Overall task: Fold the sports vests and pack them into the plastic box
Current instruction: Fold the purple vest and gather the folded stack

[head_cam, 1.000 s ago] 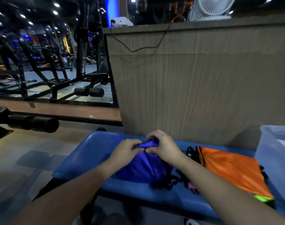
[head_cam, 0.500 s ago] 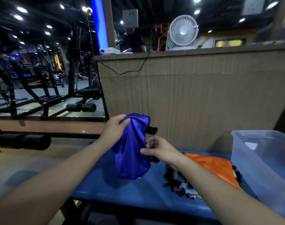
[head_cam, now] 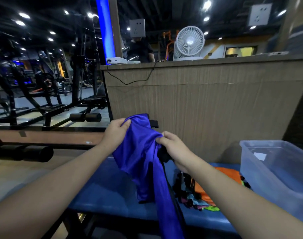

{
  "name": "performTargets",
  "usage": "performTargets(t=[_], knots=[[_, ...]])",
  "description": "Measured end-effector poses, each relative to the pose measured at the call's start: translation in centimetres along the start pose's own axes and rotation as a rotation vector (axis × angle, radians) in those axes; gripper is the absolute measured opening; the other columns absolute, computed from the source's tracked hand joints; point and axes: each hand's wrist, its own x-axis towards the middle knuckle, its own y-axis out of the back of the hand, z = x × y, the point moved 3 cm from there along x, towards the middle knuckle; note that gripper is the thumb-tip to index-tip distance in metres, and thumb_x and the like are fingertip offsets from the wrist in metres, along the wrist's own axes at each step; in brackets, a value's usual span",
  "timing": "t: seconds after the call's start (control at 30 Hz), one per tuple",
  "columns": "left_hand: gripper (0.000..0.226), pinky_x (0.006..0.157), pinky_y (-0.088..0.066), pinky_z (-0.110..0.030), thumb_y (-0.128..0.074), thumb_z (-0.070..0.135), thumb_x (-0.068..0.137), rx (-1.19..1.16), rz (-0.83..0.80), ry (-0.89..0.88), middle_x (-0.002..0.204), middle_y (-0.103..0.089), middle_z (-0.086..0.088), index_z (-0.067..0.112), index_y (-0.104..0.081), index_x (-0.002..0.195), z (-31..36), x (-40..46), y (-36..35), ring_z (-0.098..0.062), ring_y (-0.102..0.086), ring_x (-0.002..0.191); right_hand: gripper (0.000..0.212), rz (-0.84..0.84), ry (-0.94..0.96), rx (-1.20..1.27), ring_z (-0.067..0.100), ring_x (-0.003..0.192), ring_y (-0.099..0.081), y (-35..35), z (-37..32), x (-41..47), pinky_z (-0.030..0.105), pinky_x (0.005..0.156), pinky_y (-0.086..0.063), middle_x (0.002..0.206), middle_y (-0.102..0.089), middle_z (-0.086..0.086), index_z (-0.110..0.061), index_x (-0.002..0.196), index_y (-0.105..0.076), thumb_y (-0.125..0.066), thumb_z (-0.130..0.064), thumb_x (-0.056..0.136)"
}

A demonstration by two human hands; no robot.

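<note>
- Hanging above the blue padded bench [head_cam: 102, 195]: shiny blue sports vest [head_cam: 140, 163], bunched, one end trailing past the near edge.
- Pinched at the top by left hand [head_cam: 115, 133] and right hand [head_cam: 173, 147], fingers clamped on fabric.
- Best spread flat by the shoulders before folding.
- Destined for clear plastic box [head_cam: 271, 176], far right, beyond folded orange vest [head_cam: 228, 173].

The vest [head_cam: 143, 163] I hold is shiny royal blue with black trim. My bench [head_cam: 104, 192] is a softer blue. Beside it, the pile of vests [head_cam: 205, 192] shows orange on top, with black, pink, pale blue and neon green edges. The plastic box [head_cam: 267, 169] is translucent, frosted bluish-white.
</note>
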Motion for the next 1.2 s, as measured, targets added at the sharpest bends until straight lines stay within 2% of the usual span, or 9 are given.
performTargets(t=[0.17, 0.23, 0.37, 0.47, 0.67, 0.8, 1.0, 1.1, 1.2], knots=[[0.036, 0.079, -0.051, -0.038, -0.052, 0.03, 0.102, -0.016, -0.068, 0.127, 0.086, -0.072, -0.019, 0.0, -0.069, 0.091, -1.8, 0.2, -0.7, -0.029, -0.066, 0.081, 0.026, 0.023, -0.04, 0.12, 0.008, 0.044, -0.049, 0.0, -2.3, 0.7, 0.02, 0.043, -0.035, 0.058, -0.053, -0.002, -0.021, 0.074, -0.047, -0.055, -0.013, 0.097], [0.034, 0.071, -0.047, -0.035, -0.053, 0.03, 0.101, -0.026, -0.175, 0.197, 0.079, -0.067, -0.013, 0.001, -0.067, 0.088, -2.3, -0.3, -1.6, -0.022, -0.06, 0.076, 0.024, 0.025, -0.047, 0.183, 0.008, 0.047, -0.054, 0.1, -3.0, 0.8, 0.019, 0.043, -0.039, 0.06, -0.056, -0.002, -0.021, 0.076, -0.048, -0.054, -0.014, 0.099], [0.015, 0.082, -0.049, -0.035, -0.055, 0.036, 0.099, 0.023, -0.345, 0.155, 0.097, -0.068, 0.0, 0.024, -0.062, 0.092, -3.0, -2.1, -3.6, -0.02, -0.063, 0.094, 0.022, 0.041, -0.043, 0.289, 0.014, 0.048, -0.06, 0.0, -3.8, 0.9, 0.026, 0.04, -0.047, 0.056, -0.059, 0.0, -0.017, 0.079, -0.048, -0.051, -0.014, 0.101], [0.044, 0.087, -0.045, -0.035, -0.053, 0.068, 0.078, -0.073, -0.363, 0.034, 0.094, -0.063, 0.005, 0.026, -0.059, 0.093, -2.7, -3.0, -3.6, -0.012, -0.057, 0.089, 0.02, 0.073, -0.032, 0.348, 0.018, 0.055, -0.062, 0.1, -3.9, 1.4, 0.032, 0.045, -0.053, 0.064, -0.059, 0.006, -0.015, 0.083, -0.048, -0.05, -0.014, 0.103], [0.099, 0.082, -0.049, -0.026, -0.064, 0.096, 0.043, -0.252, -0.575, 0.135, 0.101, -0.063, 0.008, 0.024, -0.049, 0.109, -1.4, -4.5, -3.6, -0.002, -0.06, 0.087, 0.023, 0.077, -0.005, 0.35, 0.011, 0.061, -0.052, -0.1, -4.2, 2.2, 0.028, 0.058, -0.049, 0.07, -0.05, 0.002, -0.02, 0.08, -0.046, -0.052, -0.017, 0.102], [0.105, 0.101, -0.049, -0.031, -0.084, 0.076, 0.046, -0.039, -0.566, 0.094, 0.125, -0.06, 0.012, 0.024, -0.043, 0.127, -1.8, -4.7, -3.9, -0.003, -0.058, 0.116, 0.024, 0.039, 0.015, 0.408, 0.012, 0.062, -0.054, -0.8, -4.7, 2.5, 0.035, 0.07, -0.052, 0.066, -0.052, 0.0, -0.017, 0.08, -0.046, -0.052, -0.013, 0.103], [0.015, 0.081, -0.053, -0.044, -0.07, 0.02, 0.082, 0.202, -0.194, 0.038, 0.083, -0.07, -0.002, 0.022, -0.055, 0.087, -3.0, -3.9, -2.8, -0.023, -0.068, 0.082, 0.02, 0.084, 0.035, 0.363, 0.014, 0.072, -0.057, 0.3, -4.7, 3.0, 0.04, 0.08, -0.053, 0.077, -0.055, 0.004, -0.017, 0.083, -0.046, -0.052, -0.013, 0.103], [0.019, 0.076, -0.053, -0.039, -0.064, 0.008, 0.088, 0.147, -0.137, 0.072, 0.078, -0.07, 0.001, 0.024, -0.058, 0.078, -3.0, -2.4, -1.3, -0.021, -0.068, 0.08, 0.015, 0.11, 0.039, 0.291, 0.016, 0.069, -0.062, 1.7, -4.0, 3.0, 0.045, 0.085, -0.058, 0.077, -0.058, 0.006, -0.014, 0.089, -0.046, -0.052, -0.014, 0.103], [0.015, 0.069, -0.045, -0.024, -0.059, 0.009, 0.091, 0.132, -0.066, 0.025, 0.08, -0.068, 0.008, 0.022, -0.063, 0.083, -1.6, -1.0, -0.1, -0.009, -0.062, 0.077, 0.012, 0.166, 0.002, 0.183, 0.03, 0.077, -0.07, 2.8, -2.7, 2.9, 0.045, 0.069, -0.062, 0.091, -0.058, 0.017, -0.013, 0.098, -0.043, -0.053, -0.017, 0.102]])
